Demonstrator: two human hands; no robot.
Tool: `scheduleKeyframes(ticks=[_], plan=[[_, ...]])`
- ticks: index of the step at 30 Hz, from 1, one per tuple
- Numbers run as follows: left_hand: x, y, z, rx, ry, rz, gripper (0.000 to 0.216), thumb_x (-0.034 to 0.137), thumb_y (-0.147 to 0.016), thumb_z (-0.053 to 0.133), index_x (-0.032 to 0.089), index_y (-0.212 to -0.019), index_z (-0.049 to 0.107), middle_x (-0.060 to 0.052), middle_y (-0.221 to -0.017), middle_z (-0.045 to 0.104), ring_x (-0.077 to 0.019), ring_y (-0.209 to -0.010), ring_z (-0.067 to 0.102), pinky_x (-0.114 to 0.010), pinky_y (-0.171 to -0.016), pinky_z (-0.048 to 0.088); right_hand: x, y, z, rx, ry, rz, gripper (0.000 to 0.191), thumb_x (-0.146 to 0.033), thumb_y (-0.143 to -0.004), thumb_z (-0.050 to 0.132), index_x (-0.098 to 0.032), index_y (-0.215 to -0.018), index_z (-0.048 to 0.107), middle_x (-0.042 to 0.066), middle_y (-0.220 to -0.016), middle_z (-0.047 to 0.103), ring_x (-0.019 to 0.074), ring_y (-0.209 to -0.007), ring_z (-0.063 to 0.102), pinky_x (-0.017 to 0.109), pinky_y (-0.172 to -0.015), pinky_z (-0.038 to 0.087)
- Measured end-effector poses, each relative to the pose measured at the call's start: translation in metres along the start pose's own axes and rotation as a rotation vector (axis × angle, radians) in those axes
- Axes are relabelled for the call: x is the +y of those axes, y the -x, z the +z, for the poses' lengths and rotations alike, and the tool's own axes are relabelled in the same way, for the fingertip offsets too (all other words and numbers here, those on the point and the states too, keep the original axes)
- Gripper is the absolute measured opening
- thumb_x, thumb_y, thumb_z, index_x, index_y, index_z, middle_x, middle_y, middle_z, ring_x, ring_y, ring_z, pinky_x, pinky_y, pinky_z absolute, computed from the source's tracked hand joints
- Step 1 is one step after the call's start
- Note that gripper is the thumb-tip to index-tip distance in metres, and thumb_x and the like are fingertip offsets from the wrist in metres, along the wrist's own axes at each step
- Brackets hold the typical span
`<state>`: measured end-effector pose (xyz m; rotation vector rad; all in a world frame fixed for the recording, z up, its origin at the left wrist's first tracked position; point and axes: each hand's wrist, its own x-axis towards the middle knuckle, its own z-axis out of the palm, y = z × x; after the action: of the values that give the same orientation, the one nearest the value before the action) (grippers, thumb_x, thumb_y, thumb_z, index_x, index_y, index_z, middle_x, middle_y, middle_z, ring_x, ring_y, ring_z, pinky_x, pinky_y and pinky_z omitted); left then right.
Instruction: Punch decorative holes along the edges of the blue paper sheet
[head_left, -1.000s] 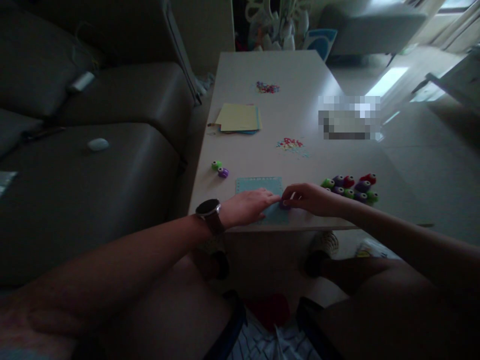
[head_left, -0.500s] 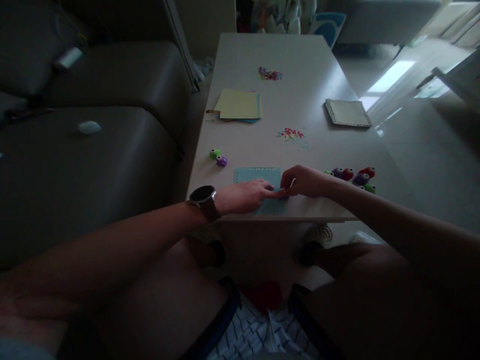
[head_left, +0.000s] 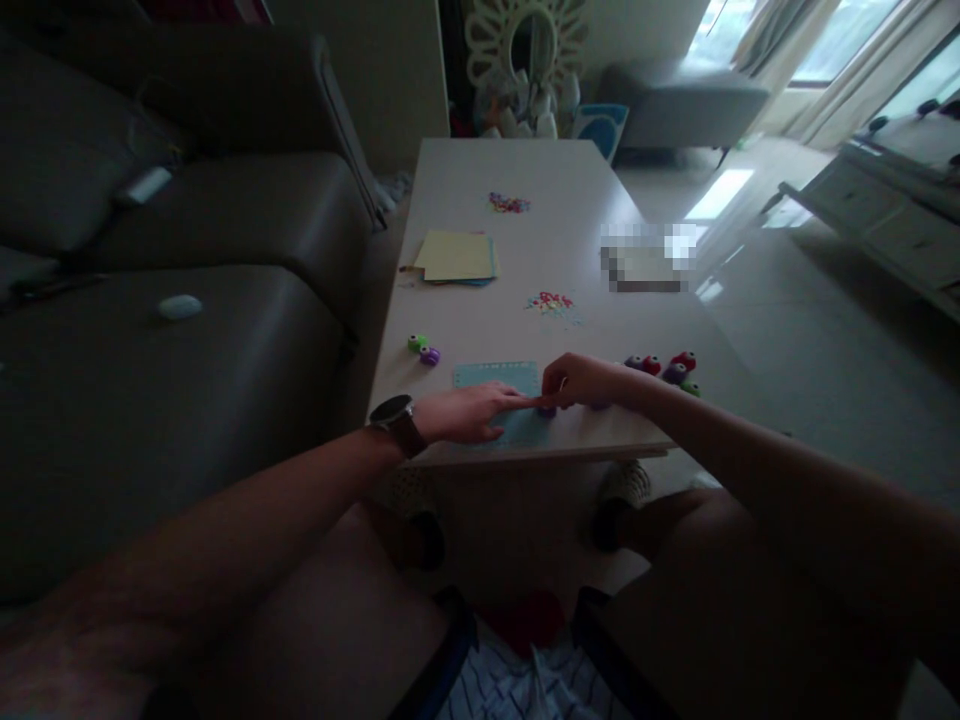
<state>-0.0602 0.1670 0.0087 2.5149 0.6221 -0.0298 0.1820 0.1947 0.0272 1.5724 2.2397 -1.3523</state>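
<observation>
A light blue sheet of paper [head_left: 489,374] lies at the table's near edge, with small holes punched along its top and left borders. My left hand [head_left: 469,412], with a watch on its wrist, rests across it, index finger stretched to the right and thumb apart. That fingertip meets my right hand [head_left: 571,381] at the sheet's right edge. There the curled fingers of my right hand close on a small purple craft punch [head_left: 547,411], largely hidden below them. Another purple punch [head_left: 600,405] sits under my right wrist.
Several red, purple and green punches [head_left: 677,369] stand to the right; a green and a purple one [head_left: 428,355] are at left. Farther back are stacked coloured sheets [head_left: 456,256], two piles of paper bits [head_left: 551,303] and a blurred-out patch. A sofa [head_left: 172,370] flanks the table [head_left: 517,160].
The view has tilted up, showing more of the room. My left index finger now reaches out straighter, its thumb spread lower; both hands remain at the sheet's right edge.
</observation>
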Motion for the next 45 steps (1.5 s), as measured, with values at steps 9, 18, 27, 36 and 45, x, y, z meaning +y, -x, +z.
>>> scheduleKeyframes(ticks=[9,18,27,36,45], plan=[[-0.004,0.001,0.005,0.032,0.002,0.015,0.056,0.004,-0.081,0.066,0.020,-0.135,0.062,-0.014,-0.146,0.053,-0.0265,-0.134,0.050,-0.040,-0.113,0.041,0.025,0.008,0.004,0.169,0.233,-0.267,0.019,-0.026,-0.075,0.071,-0.020,-0.094,0.072,0.005,-0.086,0.070,0.0192,-0.078,0.064,0.031,-0.072,0.048],[-0.008,0.000,0.009,0.086,0.027,0.036,0.050,0.004,-0.081,0.069,0.021,-0.128,0.067,-0.013,-0.140,0.057,-0.0278,-0.129,0.054,-0.043,-0.110,0.044,0.056,0.017,-0.011,0.282,0.471,-0.161,0.009,-0.020,-0.069,0.069,-0.024,-0.075,0.063,0.004,-0.076,0.066,0.0218,-0.070,0.059,0.033,-0.062,0.044],[-0.002,-0.003,0.004,0.050,-0.008,0.008,0.044,0.008,-0.085,0.067,0.020,-0.127,0.066,-0.013,-0.139,0.057,-0.0268,-0.129,0.054,-0.041,-0.110,0.043,0.027,0.031,0.000,0.089,0.214,-0.332,0.026,-0.015,-0.080,0.061,-0.024,-0.101,0.074,0.004,-0.099,0.076,0.0216,-0.092,0.069,0.033,-0.086,0.051],[-0.001,-0.002,0.003,0.034,-0.006,-0.009,0.045,0.008,-0.085,0.068,0.019,-0.128,0.065,-0.013,-0.140,0.056,-0.0265,-0.129,0.054,-0.040,-0.110,0.044,0.049,0.014,0.004,0.543,0.374,-0.147,0.055,-0.022,-0.084,0.060,-0.022,-0.139,0.056,0.014,-0.142,0.060,0.0348,-0.133,0.053,0.056,-0.111,0.039],[-0.003,-0.002,0.005,0.047,-0.020,-0.010,0.049,0.008,-0.084,0.068,0.020,-0.131,0.064,-0.013,-0.142,0.056,-0.0276,-0.130,0.053,-0.043,-0.111,0.043,0.054,0.015,-0.001,0.490,0.376,-0.153,0.037,-0.024,-0.083,0.060,-0.024,-0.120,0.064,0.013,-0.126,0.069,0.0354,-0.121,0.062,0.058,-0.107,0.041]])
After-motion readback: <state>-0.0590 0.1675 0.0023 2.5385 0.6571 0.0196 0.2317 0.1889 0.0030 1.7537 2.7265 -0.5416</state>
